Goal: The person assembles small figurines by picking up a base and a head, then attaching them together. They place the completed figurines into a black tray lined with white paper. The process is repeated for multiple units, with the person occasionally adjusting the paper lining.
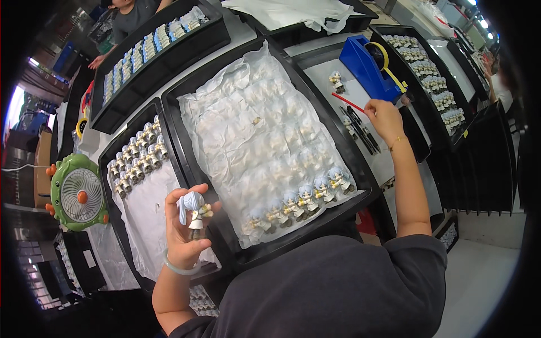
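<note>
Head view shows the left hand (181, 238) gripping a figure (195, 215) between thumb and fingers, roughly upright and lifted over the near part of the left tray (121, 138), while the right hand (385, 119) has its fingers drawn together at the end of a red stick (348, 102), beside some dark pens (366, 132); how firmly it grips is too small to tell. Work on the held figure seems at an early point: the stick is well apart from it, and no finished change can be made out. At the left tray's far end stand two rows (141, 156), and the rest of its paper lies bare, so it looks only part full; whether it is being filled or emptied cannot be told. The middle tray (176, 121) appears nearer full: a thin white sheet (248, 124) covers most of it, faint rows showing through, and the near row (307, 197) is clear at its right end, hazier at its left. A loose figure (337, 83) sits near the blue dispenser (366, 67), so at least that one and the held one have no place in a row yet.
</note>
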A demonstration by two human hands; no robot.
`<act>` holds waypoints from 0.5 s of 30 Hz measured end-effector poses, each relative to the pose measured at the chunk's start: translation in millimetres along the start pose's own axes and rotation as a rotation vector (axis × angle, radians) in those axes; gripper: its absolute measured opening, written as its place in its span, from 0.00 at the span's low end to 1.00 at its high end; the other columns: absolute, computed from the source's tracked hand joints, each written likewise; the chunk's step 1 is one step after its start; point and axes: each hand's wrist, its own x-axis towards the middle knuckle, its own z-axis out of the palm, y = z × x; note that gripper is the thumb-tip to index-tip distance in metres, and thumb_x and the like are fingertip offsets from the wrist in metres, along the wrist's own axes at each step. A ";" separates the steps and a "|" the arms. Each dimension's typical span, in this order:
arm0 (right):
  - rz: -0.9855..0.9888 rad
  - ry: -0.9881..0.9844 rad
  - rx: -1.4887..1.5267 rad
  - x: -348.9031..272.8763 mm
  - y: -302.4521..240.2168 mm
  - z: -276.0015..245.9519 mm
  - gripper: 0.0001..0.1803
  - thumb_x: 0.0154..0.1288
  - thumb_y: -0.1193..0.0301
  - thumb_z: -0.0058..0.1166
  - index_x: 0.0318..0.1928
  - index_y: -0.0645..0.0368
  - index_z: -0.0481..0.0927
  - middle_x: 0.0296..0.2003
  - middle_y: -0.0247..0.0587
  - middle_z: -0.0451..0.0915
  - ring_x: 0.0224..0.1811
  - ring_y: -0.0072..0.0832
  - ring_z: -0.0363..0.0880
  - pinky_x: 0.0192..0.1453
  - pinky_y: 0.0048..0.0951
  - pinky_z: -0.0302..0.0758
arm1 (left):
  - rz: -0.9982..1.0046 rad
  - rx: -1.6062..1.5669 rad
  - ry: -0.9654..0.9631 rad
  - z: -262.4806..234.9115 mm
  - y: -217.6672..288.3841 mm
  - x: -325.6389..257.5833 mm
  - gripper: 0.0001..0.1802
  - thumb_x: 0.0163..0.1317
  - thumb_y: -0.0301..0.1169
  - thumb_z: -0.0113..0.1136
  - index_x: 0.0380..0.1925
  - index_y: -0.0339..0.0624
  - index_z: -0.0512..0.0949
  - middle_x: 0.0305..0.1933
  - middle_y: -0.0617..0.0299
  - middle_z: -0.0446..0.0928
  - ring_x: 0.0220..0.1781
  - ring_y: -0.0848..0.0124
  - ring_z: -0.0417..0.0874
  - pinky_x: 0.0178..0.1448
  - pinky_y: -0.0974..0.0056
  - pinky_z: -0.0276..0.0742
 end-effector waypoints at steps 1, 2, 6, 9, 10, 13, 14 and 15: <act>0.019 0.009 0.071 -6.9 -0.9 0.9 0.06 0.50 0.68 0.54 0.26 0.57 0.78 0.22 0.41 0.77 0.25 0.37 0.76 0.31 0.34 0.71 | -0.012 -0.002 0.007 0.7 0.7 -1.5 0.49 0.34 0.28 0.74 0.56 0.49 0.53 0.60 0.49 0.59 0.54 0.66 0.71 0.63 0.55 0.62; 0.039 0.018 0.143 -14.1 -2.7 1.5 0.06 0.48 0.68 0.56 0.26 0.57 0.78 0.22 0.41 0.77 0.26 0.37 0.76 0.31 0.34 0.72 | -0.024 -0.005 0.014 1.6 1.2 -2.4 0.48 0.34 0.27 0.74 0.55 0.49 0.54 0.60 0.49 0.59 0.53 0.68 0.71 0.63 0.53 0.61; 0.108 -0.208 0.194 -31.5 -8.7 5.6 0.10 0.43 0.67 0.60 0.26 0.57 0.78 0.21 0.41 0.77 0.28 0.39 0.76 0.32 0.37 0.72 | -0.024 0.034 -0.007 -2.0 -0.4 -3.2 0.47 0.36 0.27 0.72 0.56 0.49 0.54 0.59 0.50 0.59 0.52 0.66 0.71 0.62 0.52 0.62; 0.099 -0.208 0.025 -38.9 -17.7 6.9 0.12 0.41 0.67 0.61 0.28 0.57 0.77 0.21 0.42 0.76 0.29 0.40 0.76 0.33 0.38 0.71 | -0.018 0.015 -0.026 -2.1 2.5 -2.3 0.45 0.37 0.27 0.72 0.55 0.48 0.54 0.59 0.51 0.59 0.54 0.63 0.70 0.63 0.51 0.61; 0.103 -0.188 0.005 -40.5 -18.1 7.6 0.12 0.41 0.67 0.61 0.27 0.58 0.77 0.21 0.42 0.76 0.29 0.41 0.75 0.34 0.39 0.71 | -0.016 0.011 -0.030 -2.1 1.7 -1.3 0.45 0.37 0.27 0.72 0.55 0.48 0.54 0.59 0.51 0.59 0.54 0.63 0.70 0.63 0.51 0.61; 0.093 -0.167 -0.010 -39.2 -21.4 8.6 0.11 0.42 0.67 0.59 0.24 0.59 0.72 0.21 0.45 0.74 0.29 0.43 0.74 0.33 0.39 0.70 | -0.025 -0.001 -0.088 -3.9 4.7 -0.5 0.45 0.39 0.27 0.71 0.55 0.49 0.53 0.60 0.50 0.58 0.58 0.57 0.67 0.64 0.52 0.59; 0.088 -0.128 0.013 -35.7 -19.8 10.3 0.12 0.42 0.67 0.58 0.24 0.60 0.70 0.21 0.46 0.74 0.29 0.43 0.74 0.32 0.39 0.69 | -0.019 -0.010 -0.081 -3.6 7.3 -1.4 0.45 0.39 0.27 0.71 0.55 0.49 0.53 0.61 0.49 0.58 0.58 0.57 0.67 0.64 0.53 0.58; 0.085 -0.095 0.024 -33.7 -17.2 8.2 0.12 0.42 0.68 0.57 0.23 0.60 0.68 0.21 0.47 0.73 0.28 0.44 0.73 0.31 0.40 0.68 | -0.016 -0.026 -0.080 -3.4 7.2 -2.9 0.45 0.39 0.27 0.71 0.56 0.49 0.53 0.61 0.49 0.58 0.58 0.56 0.67 0.64 0.53 0.58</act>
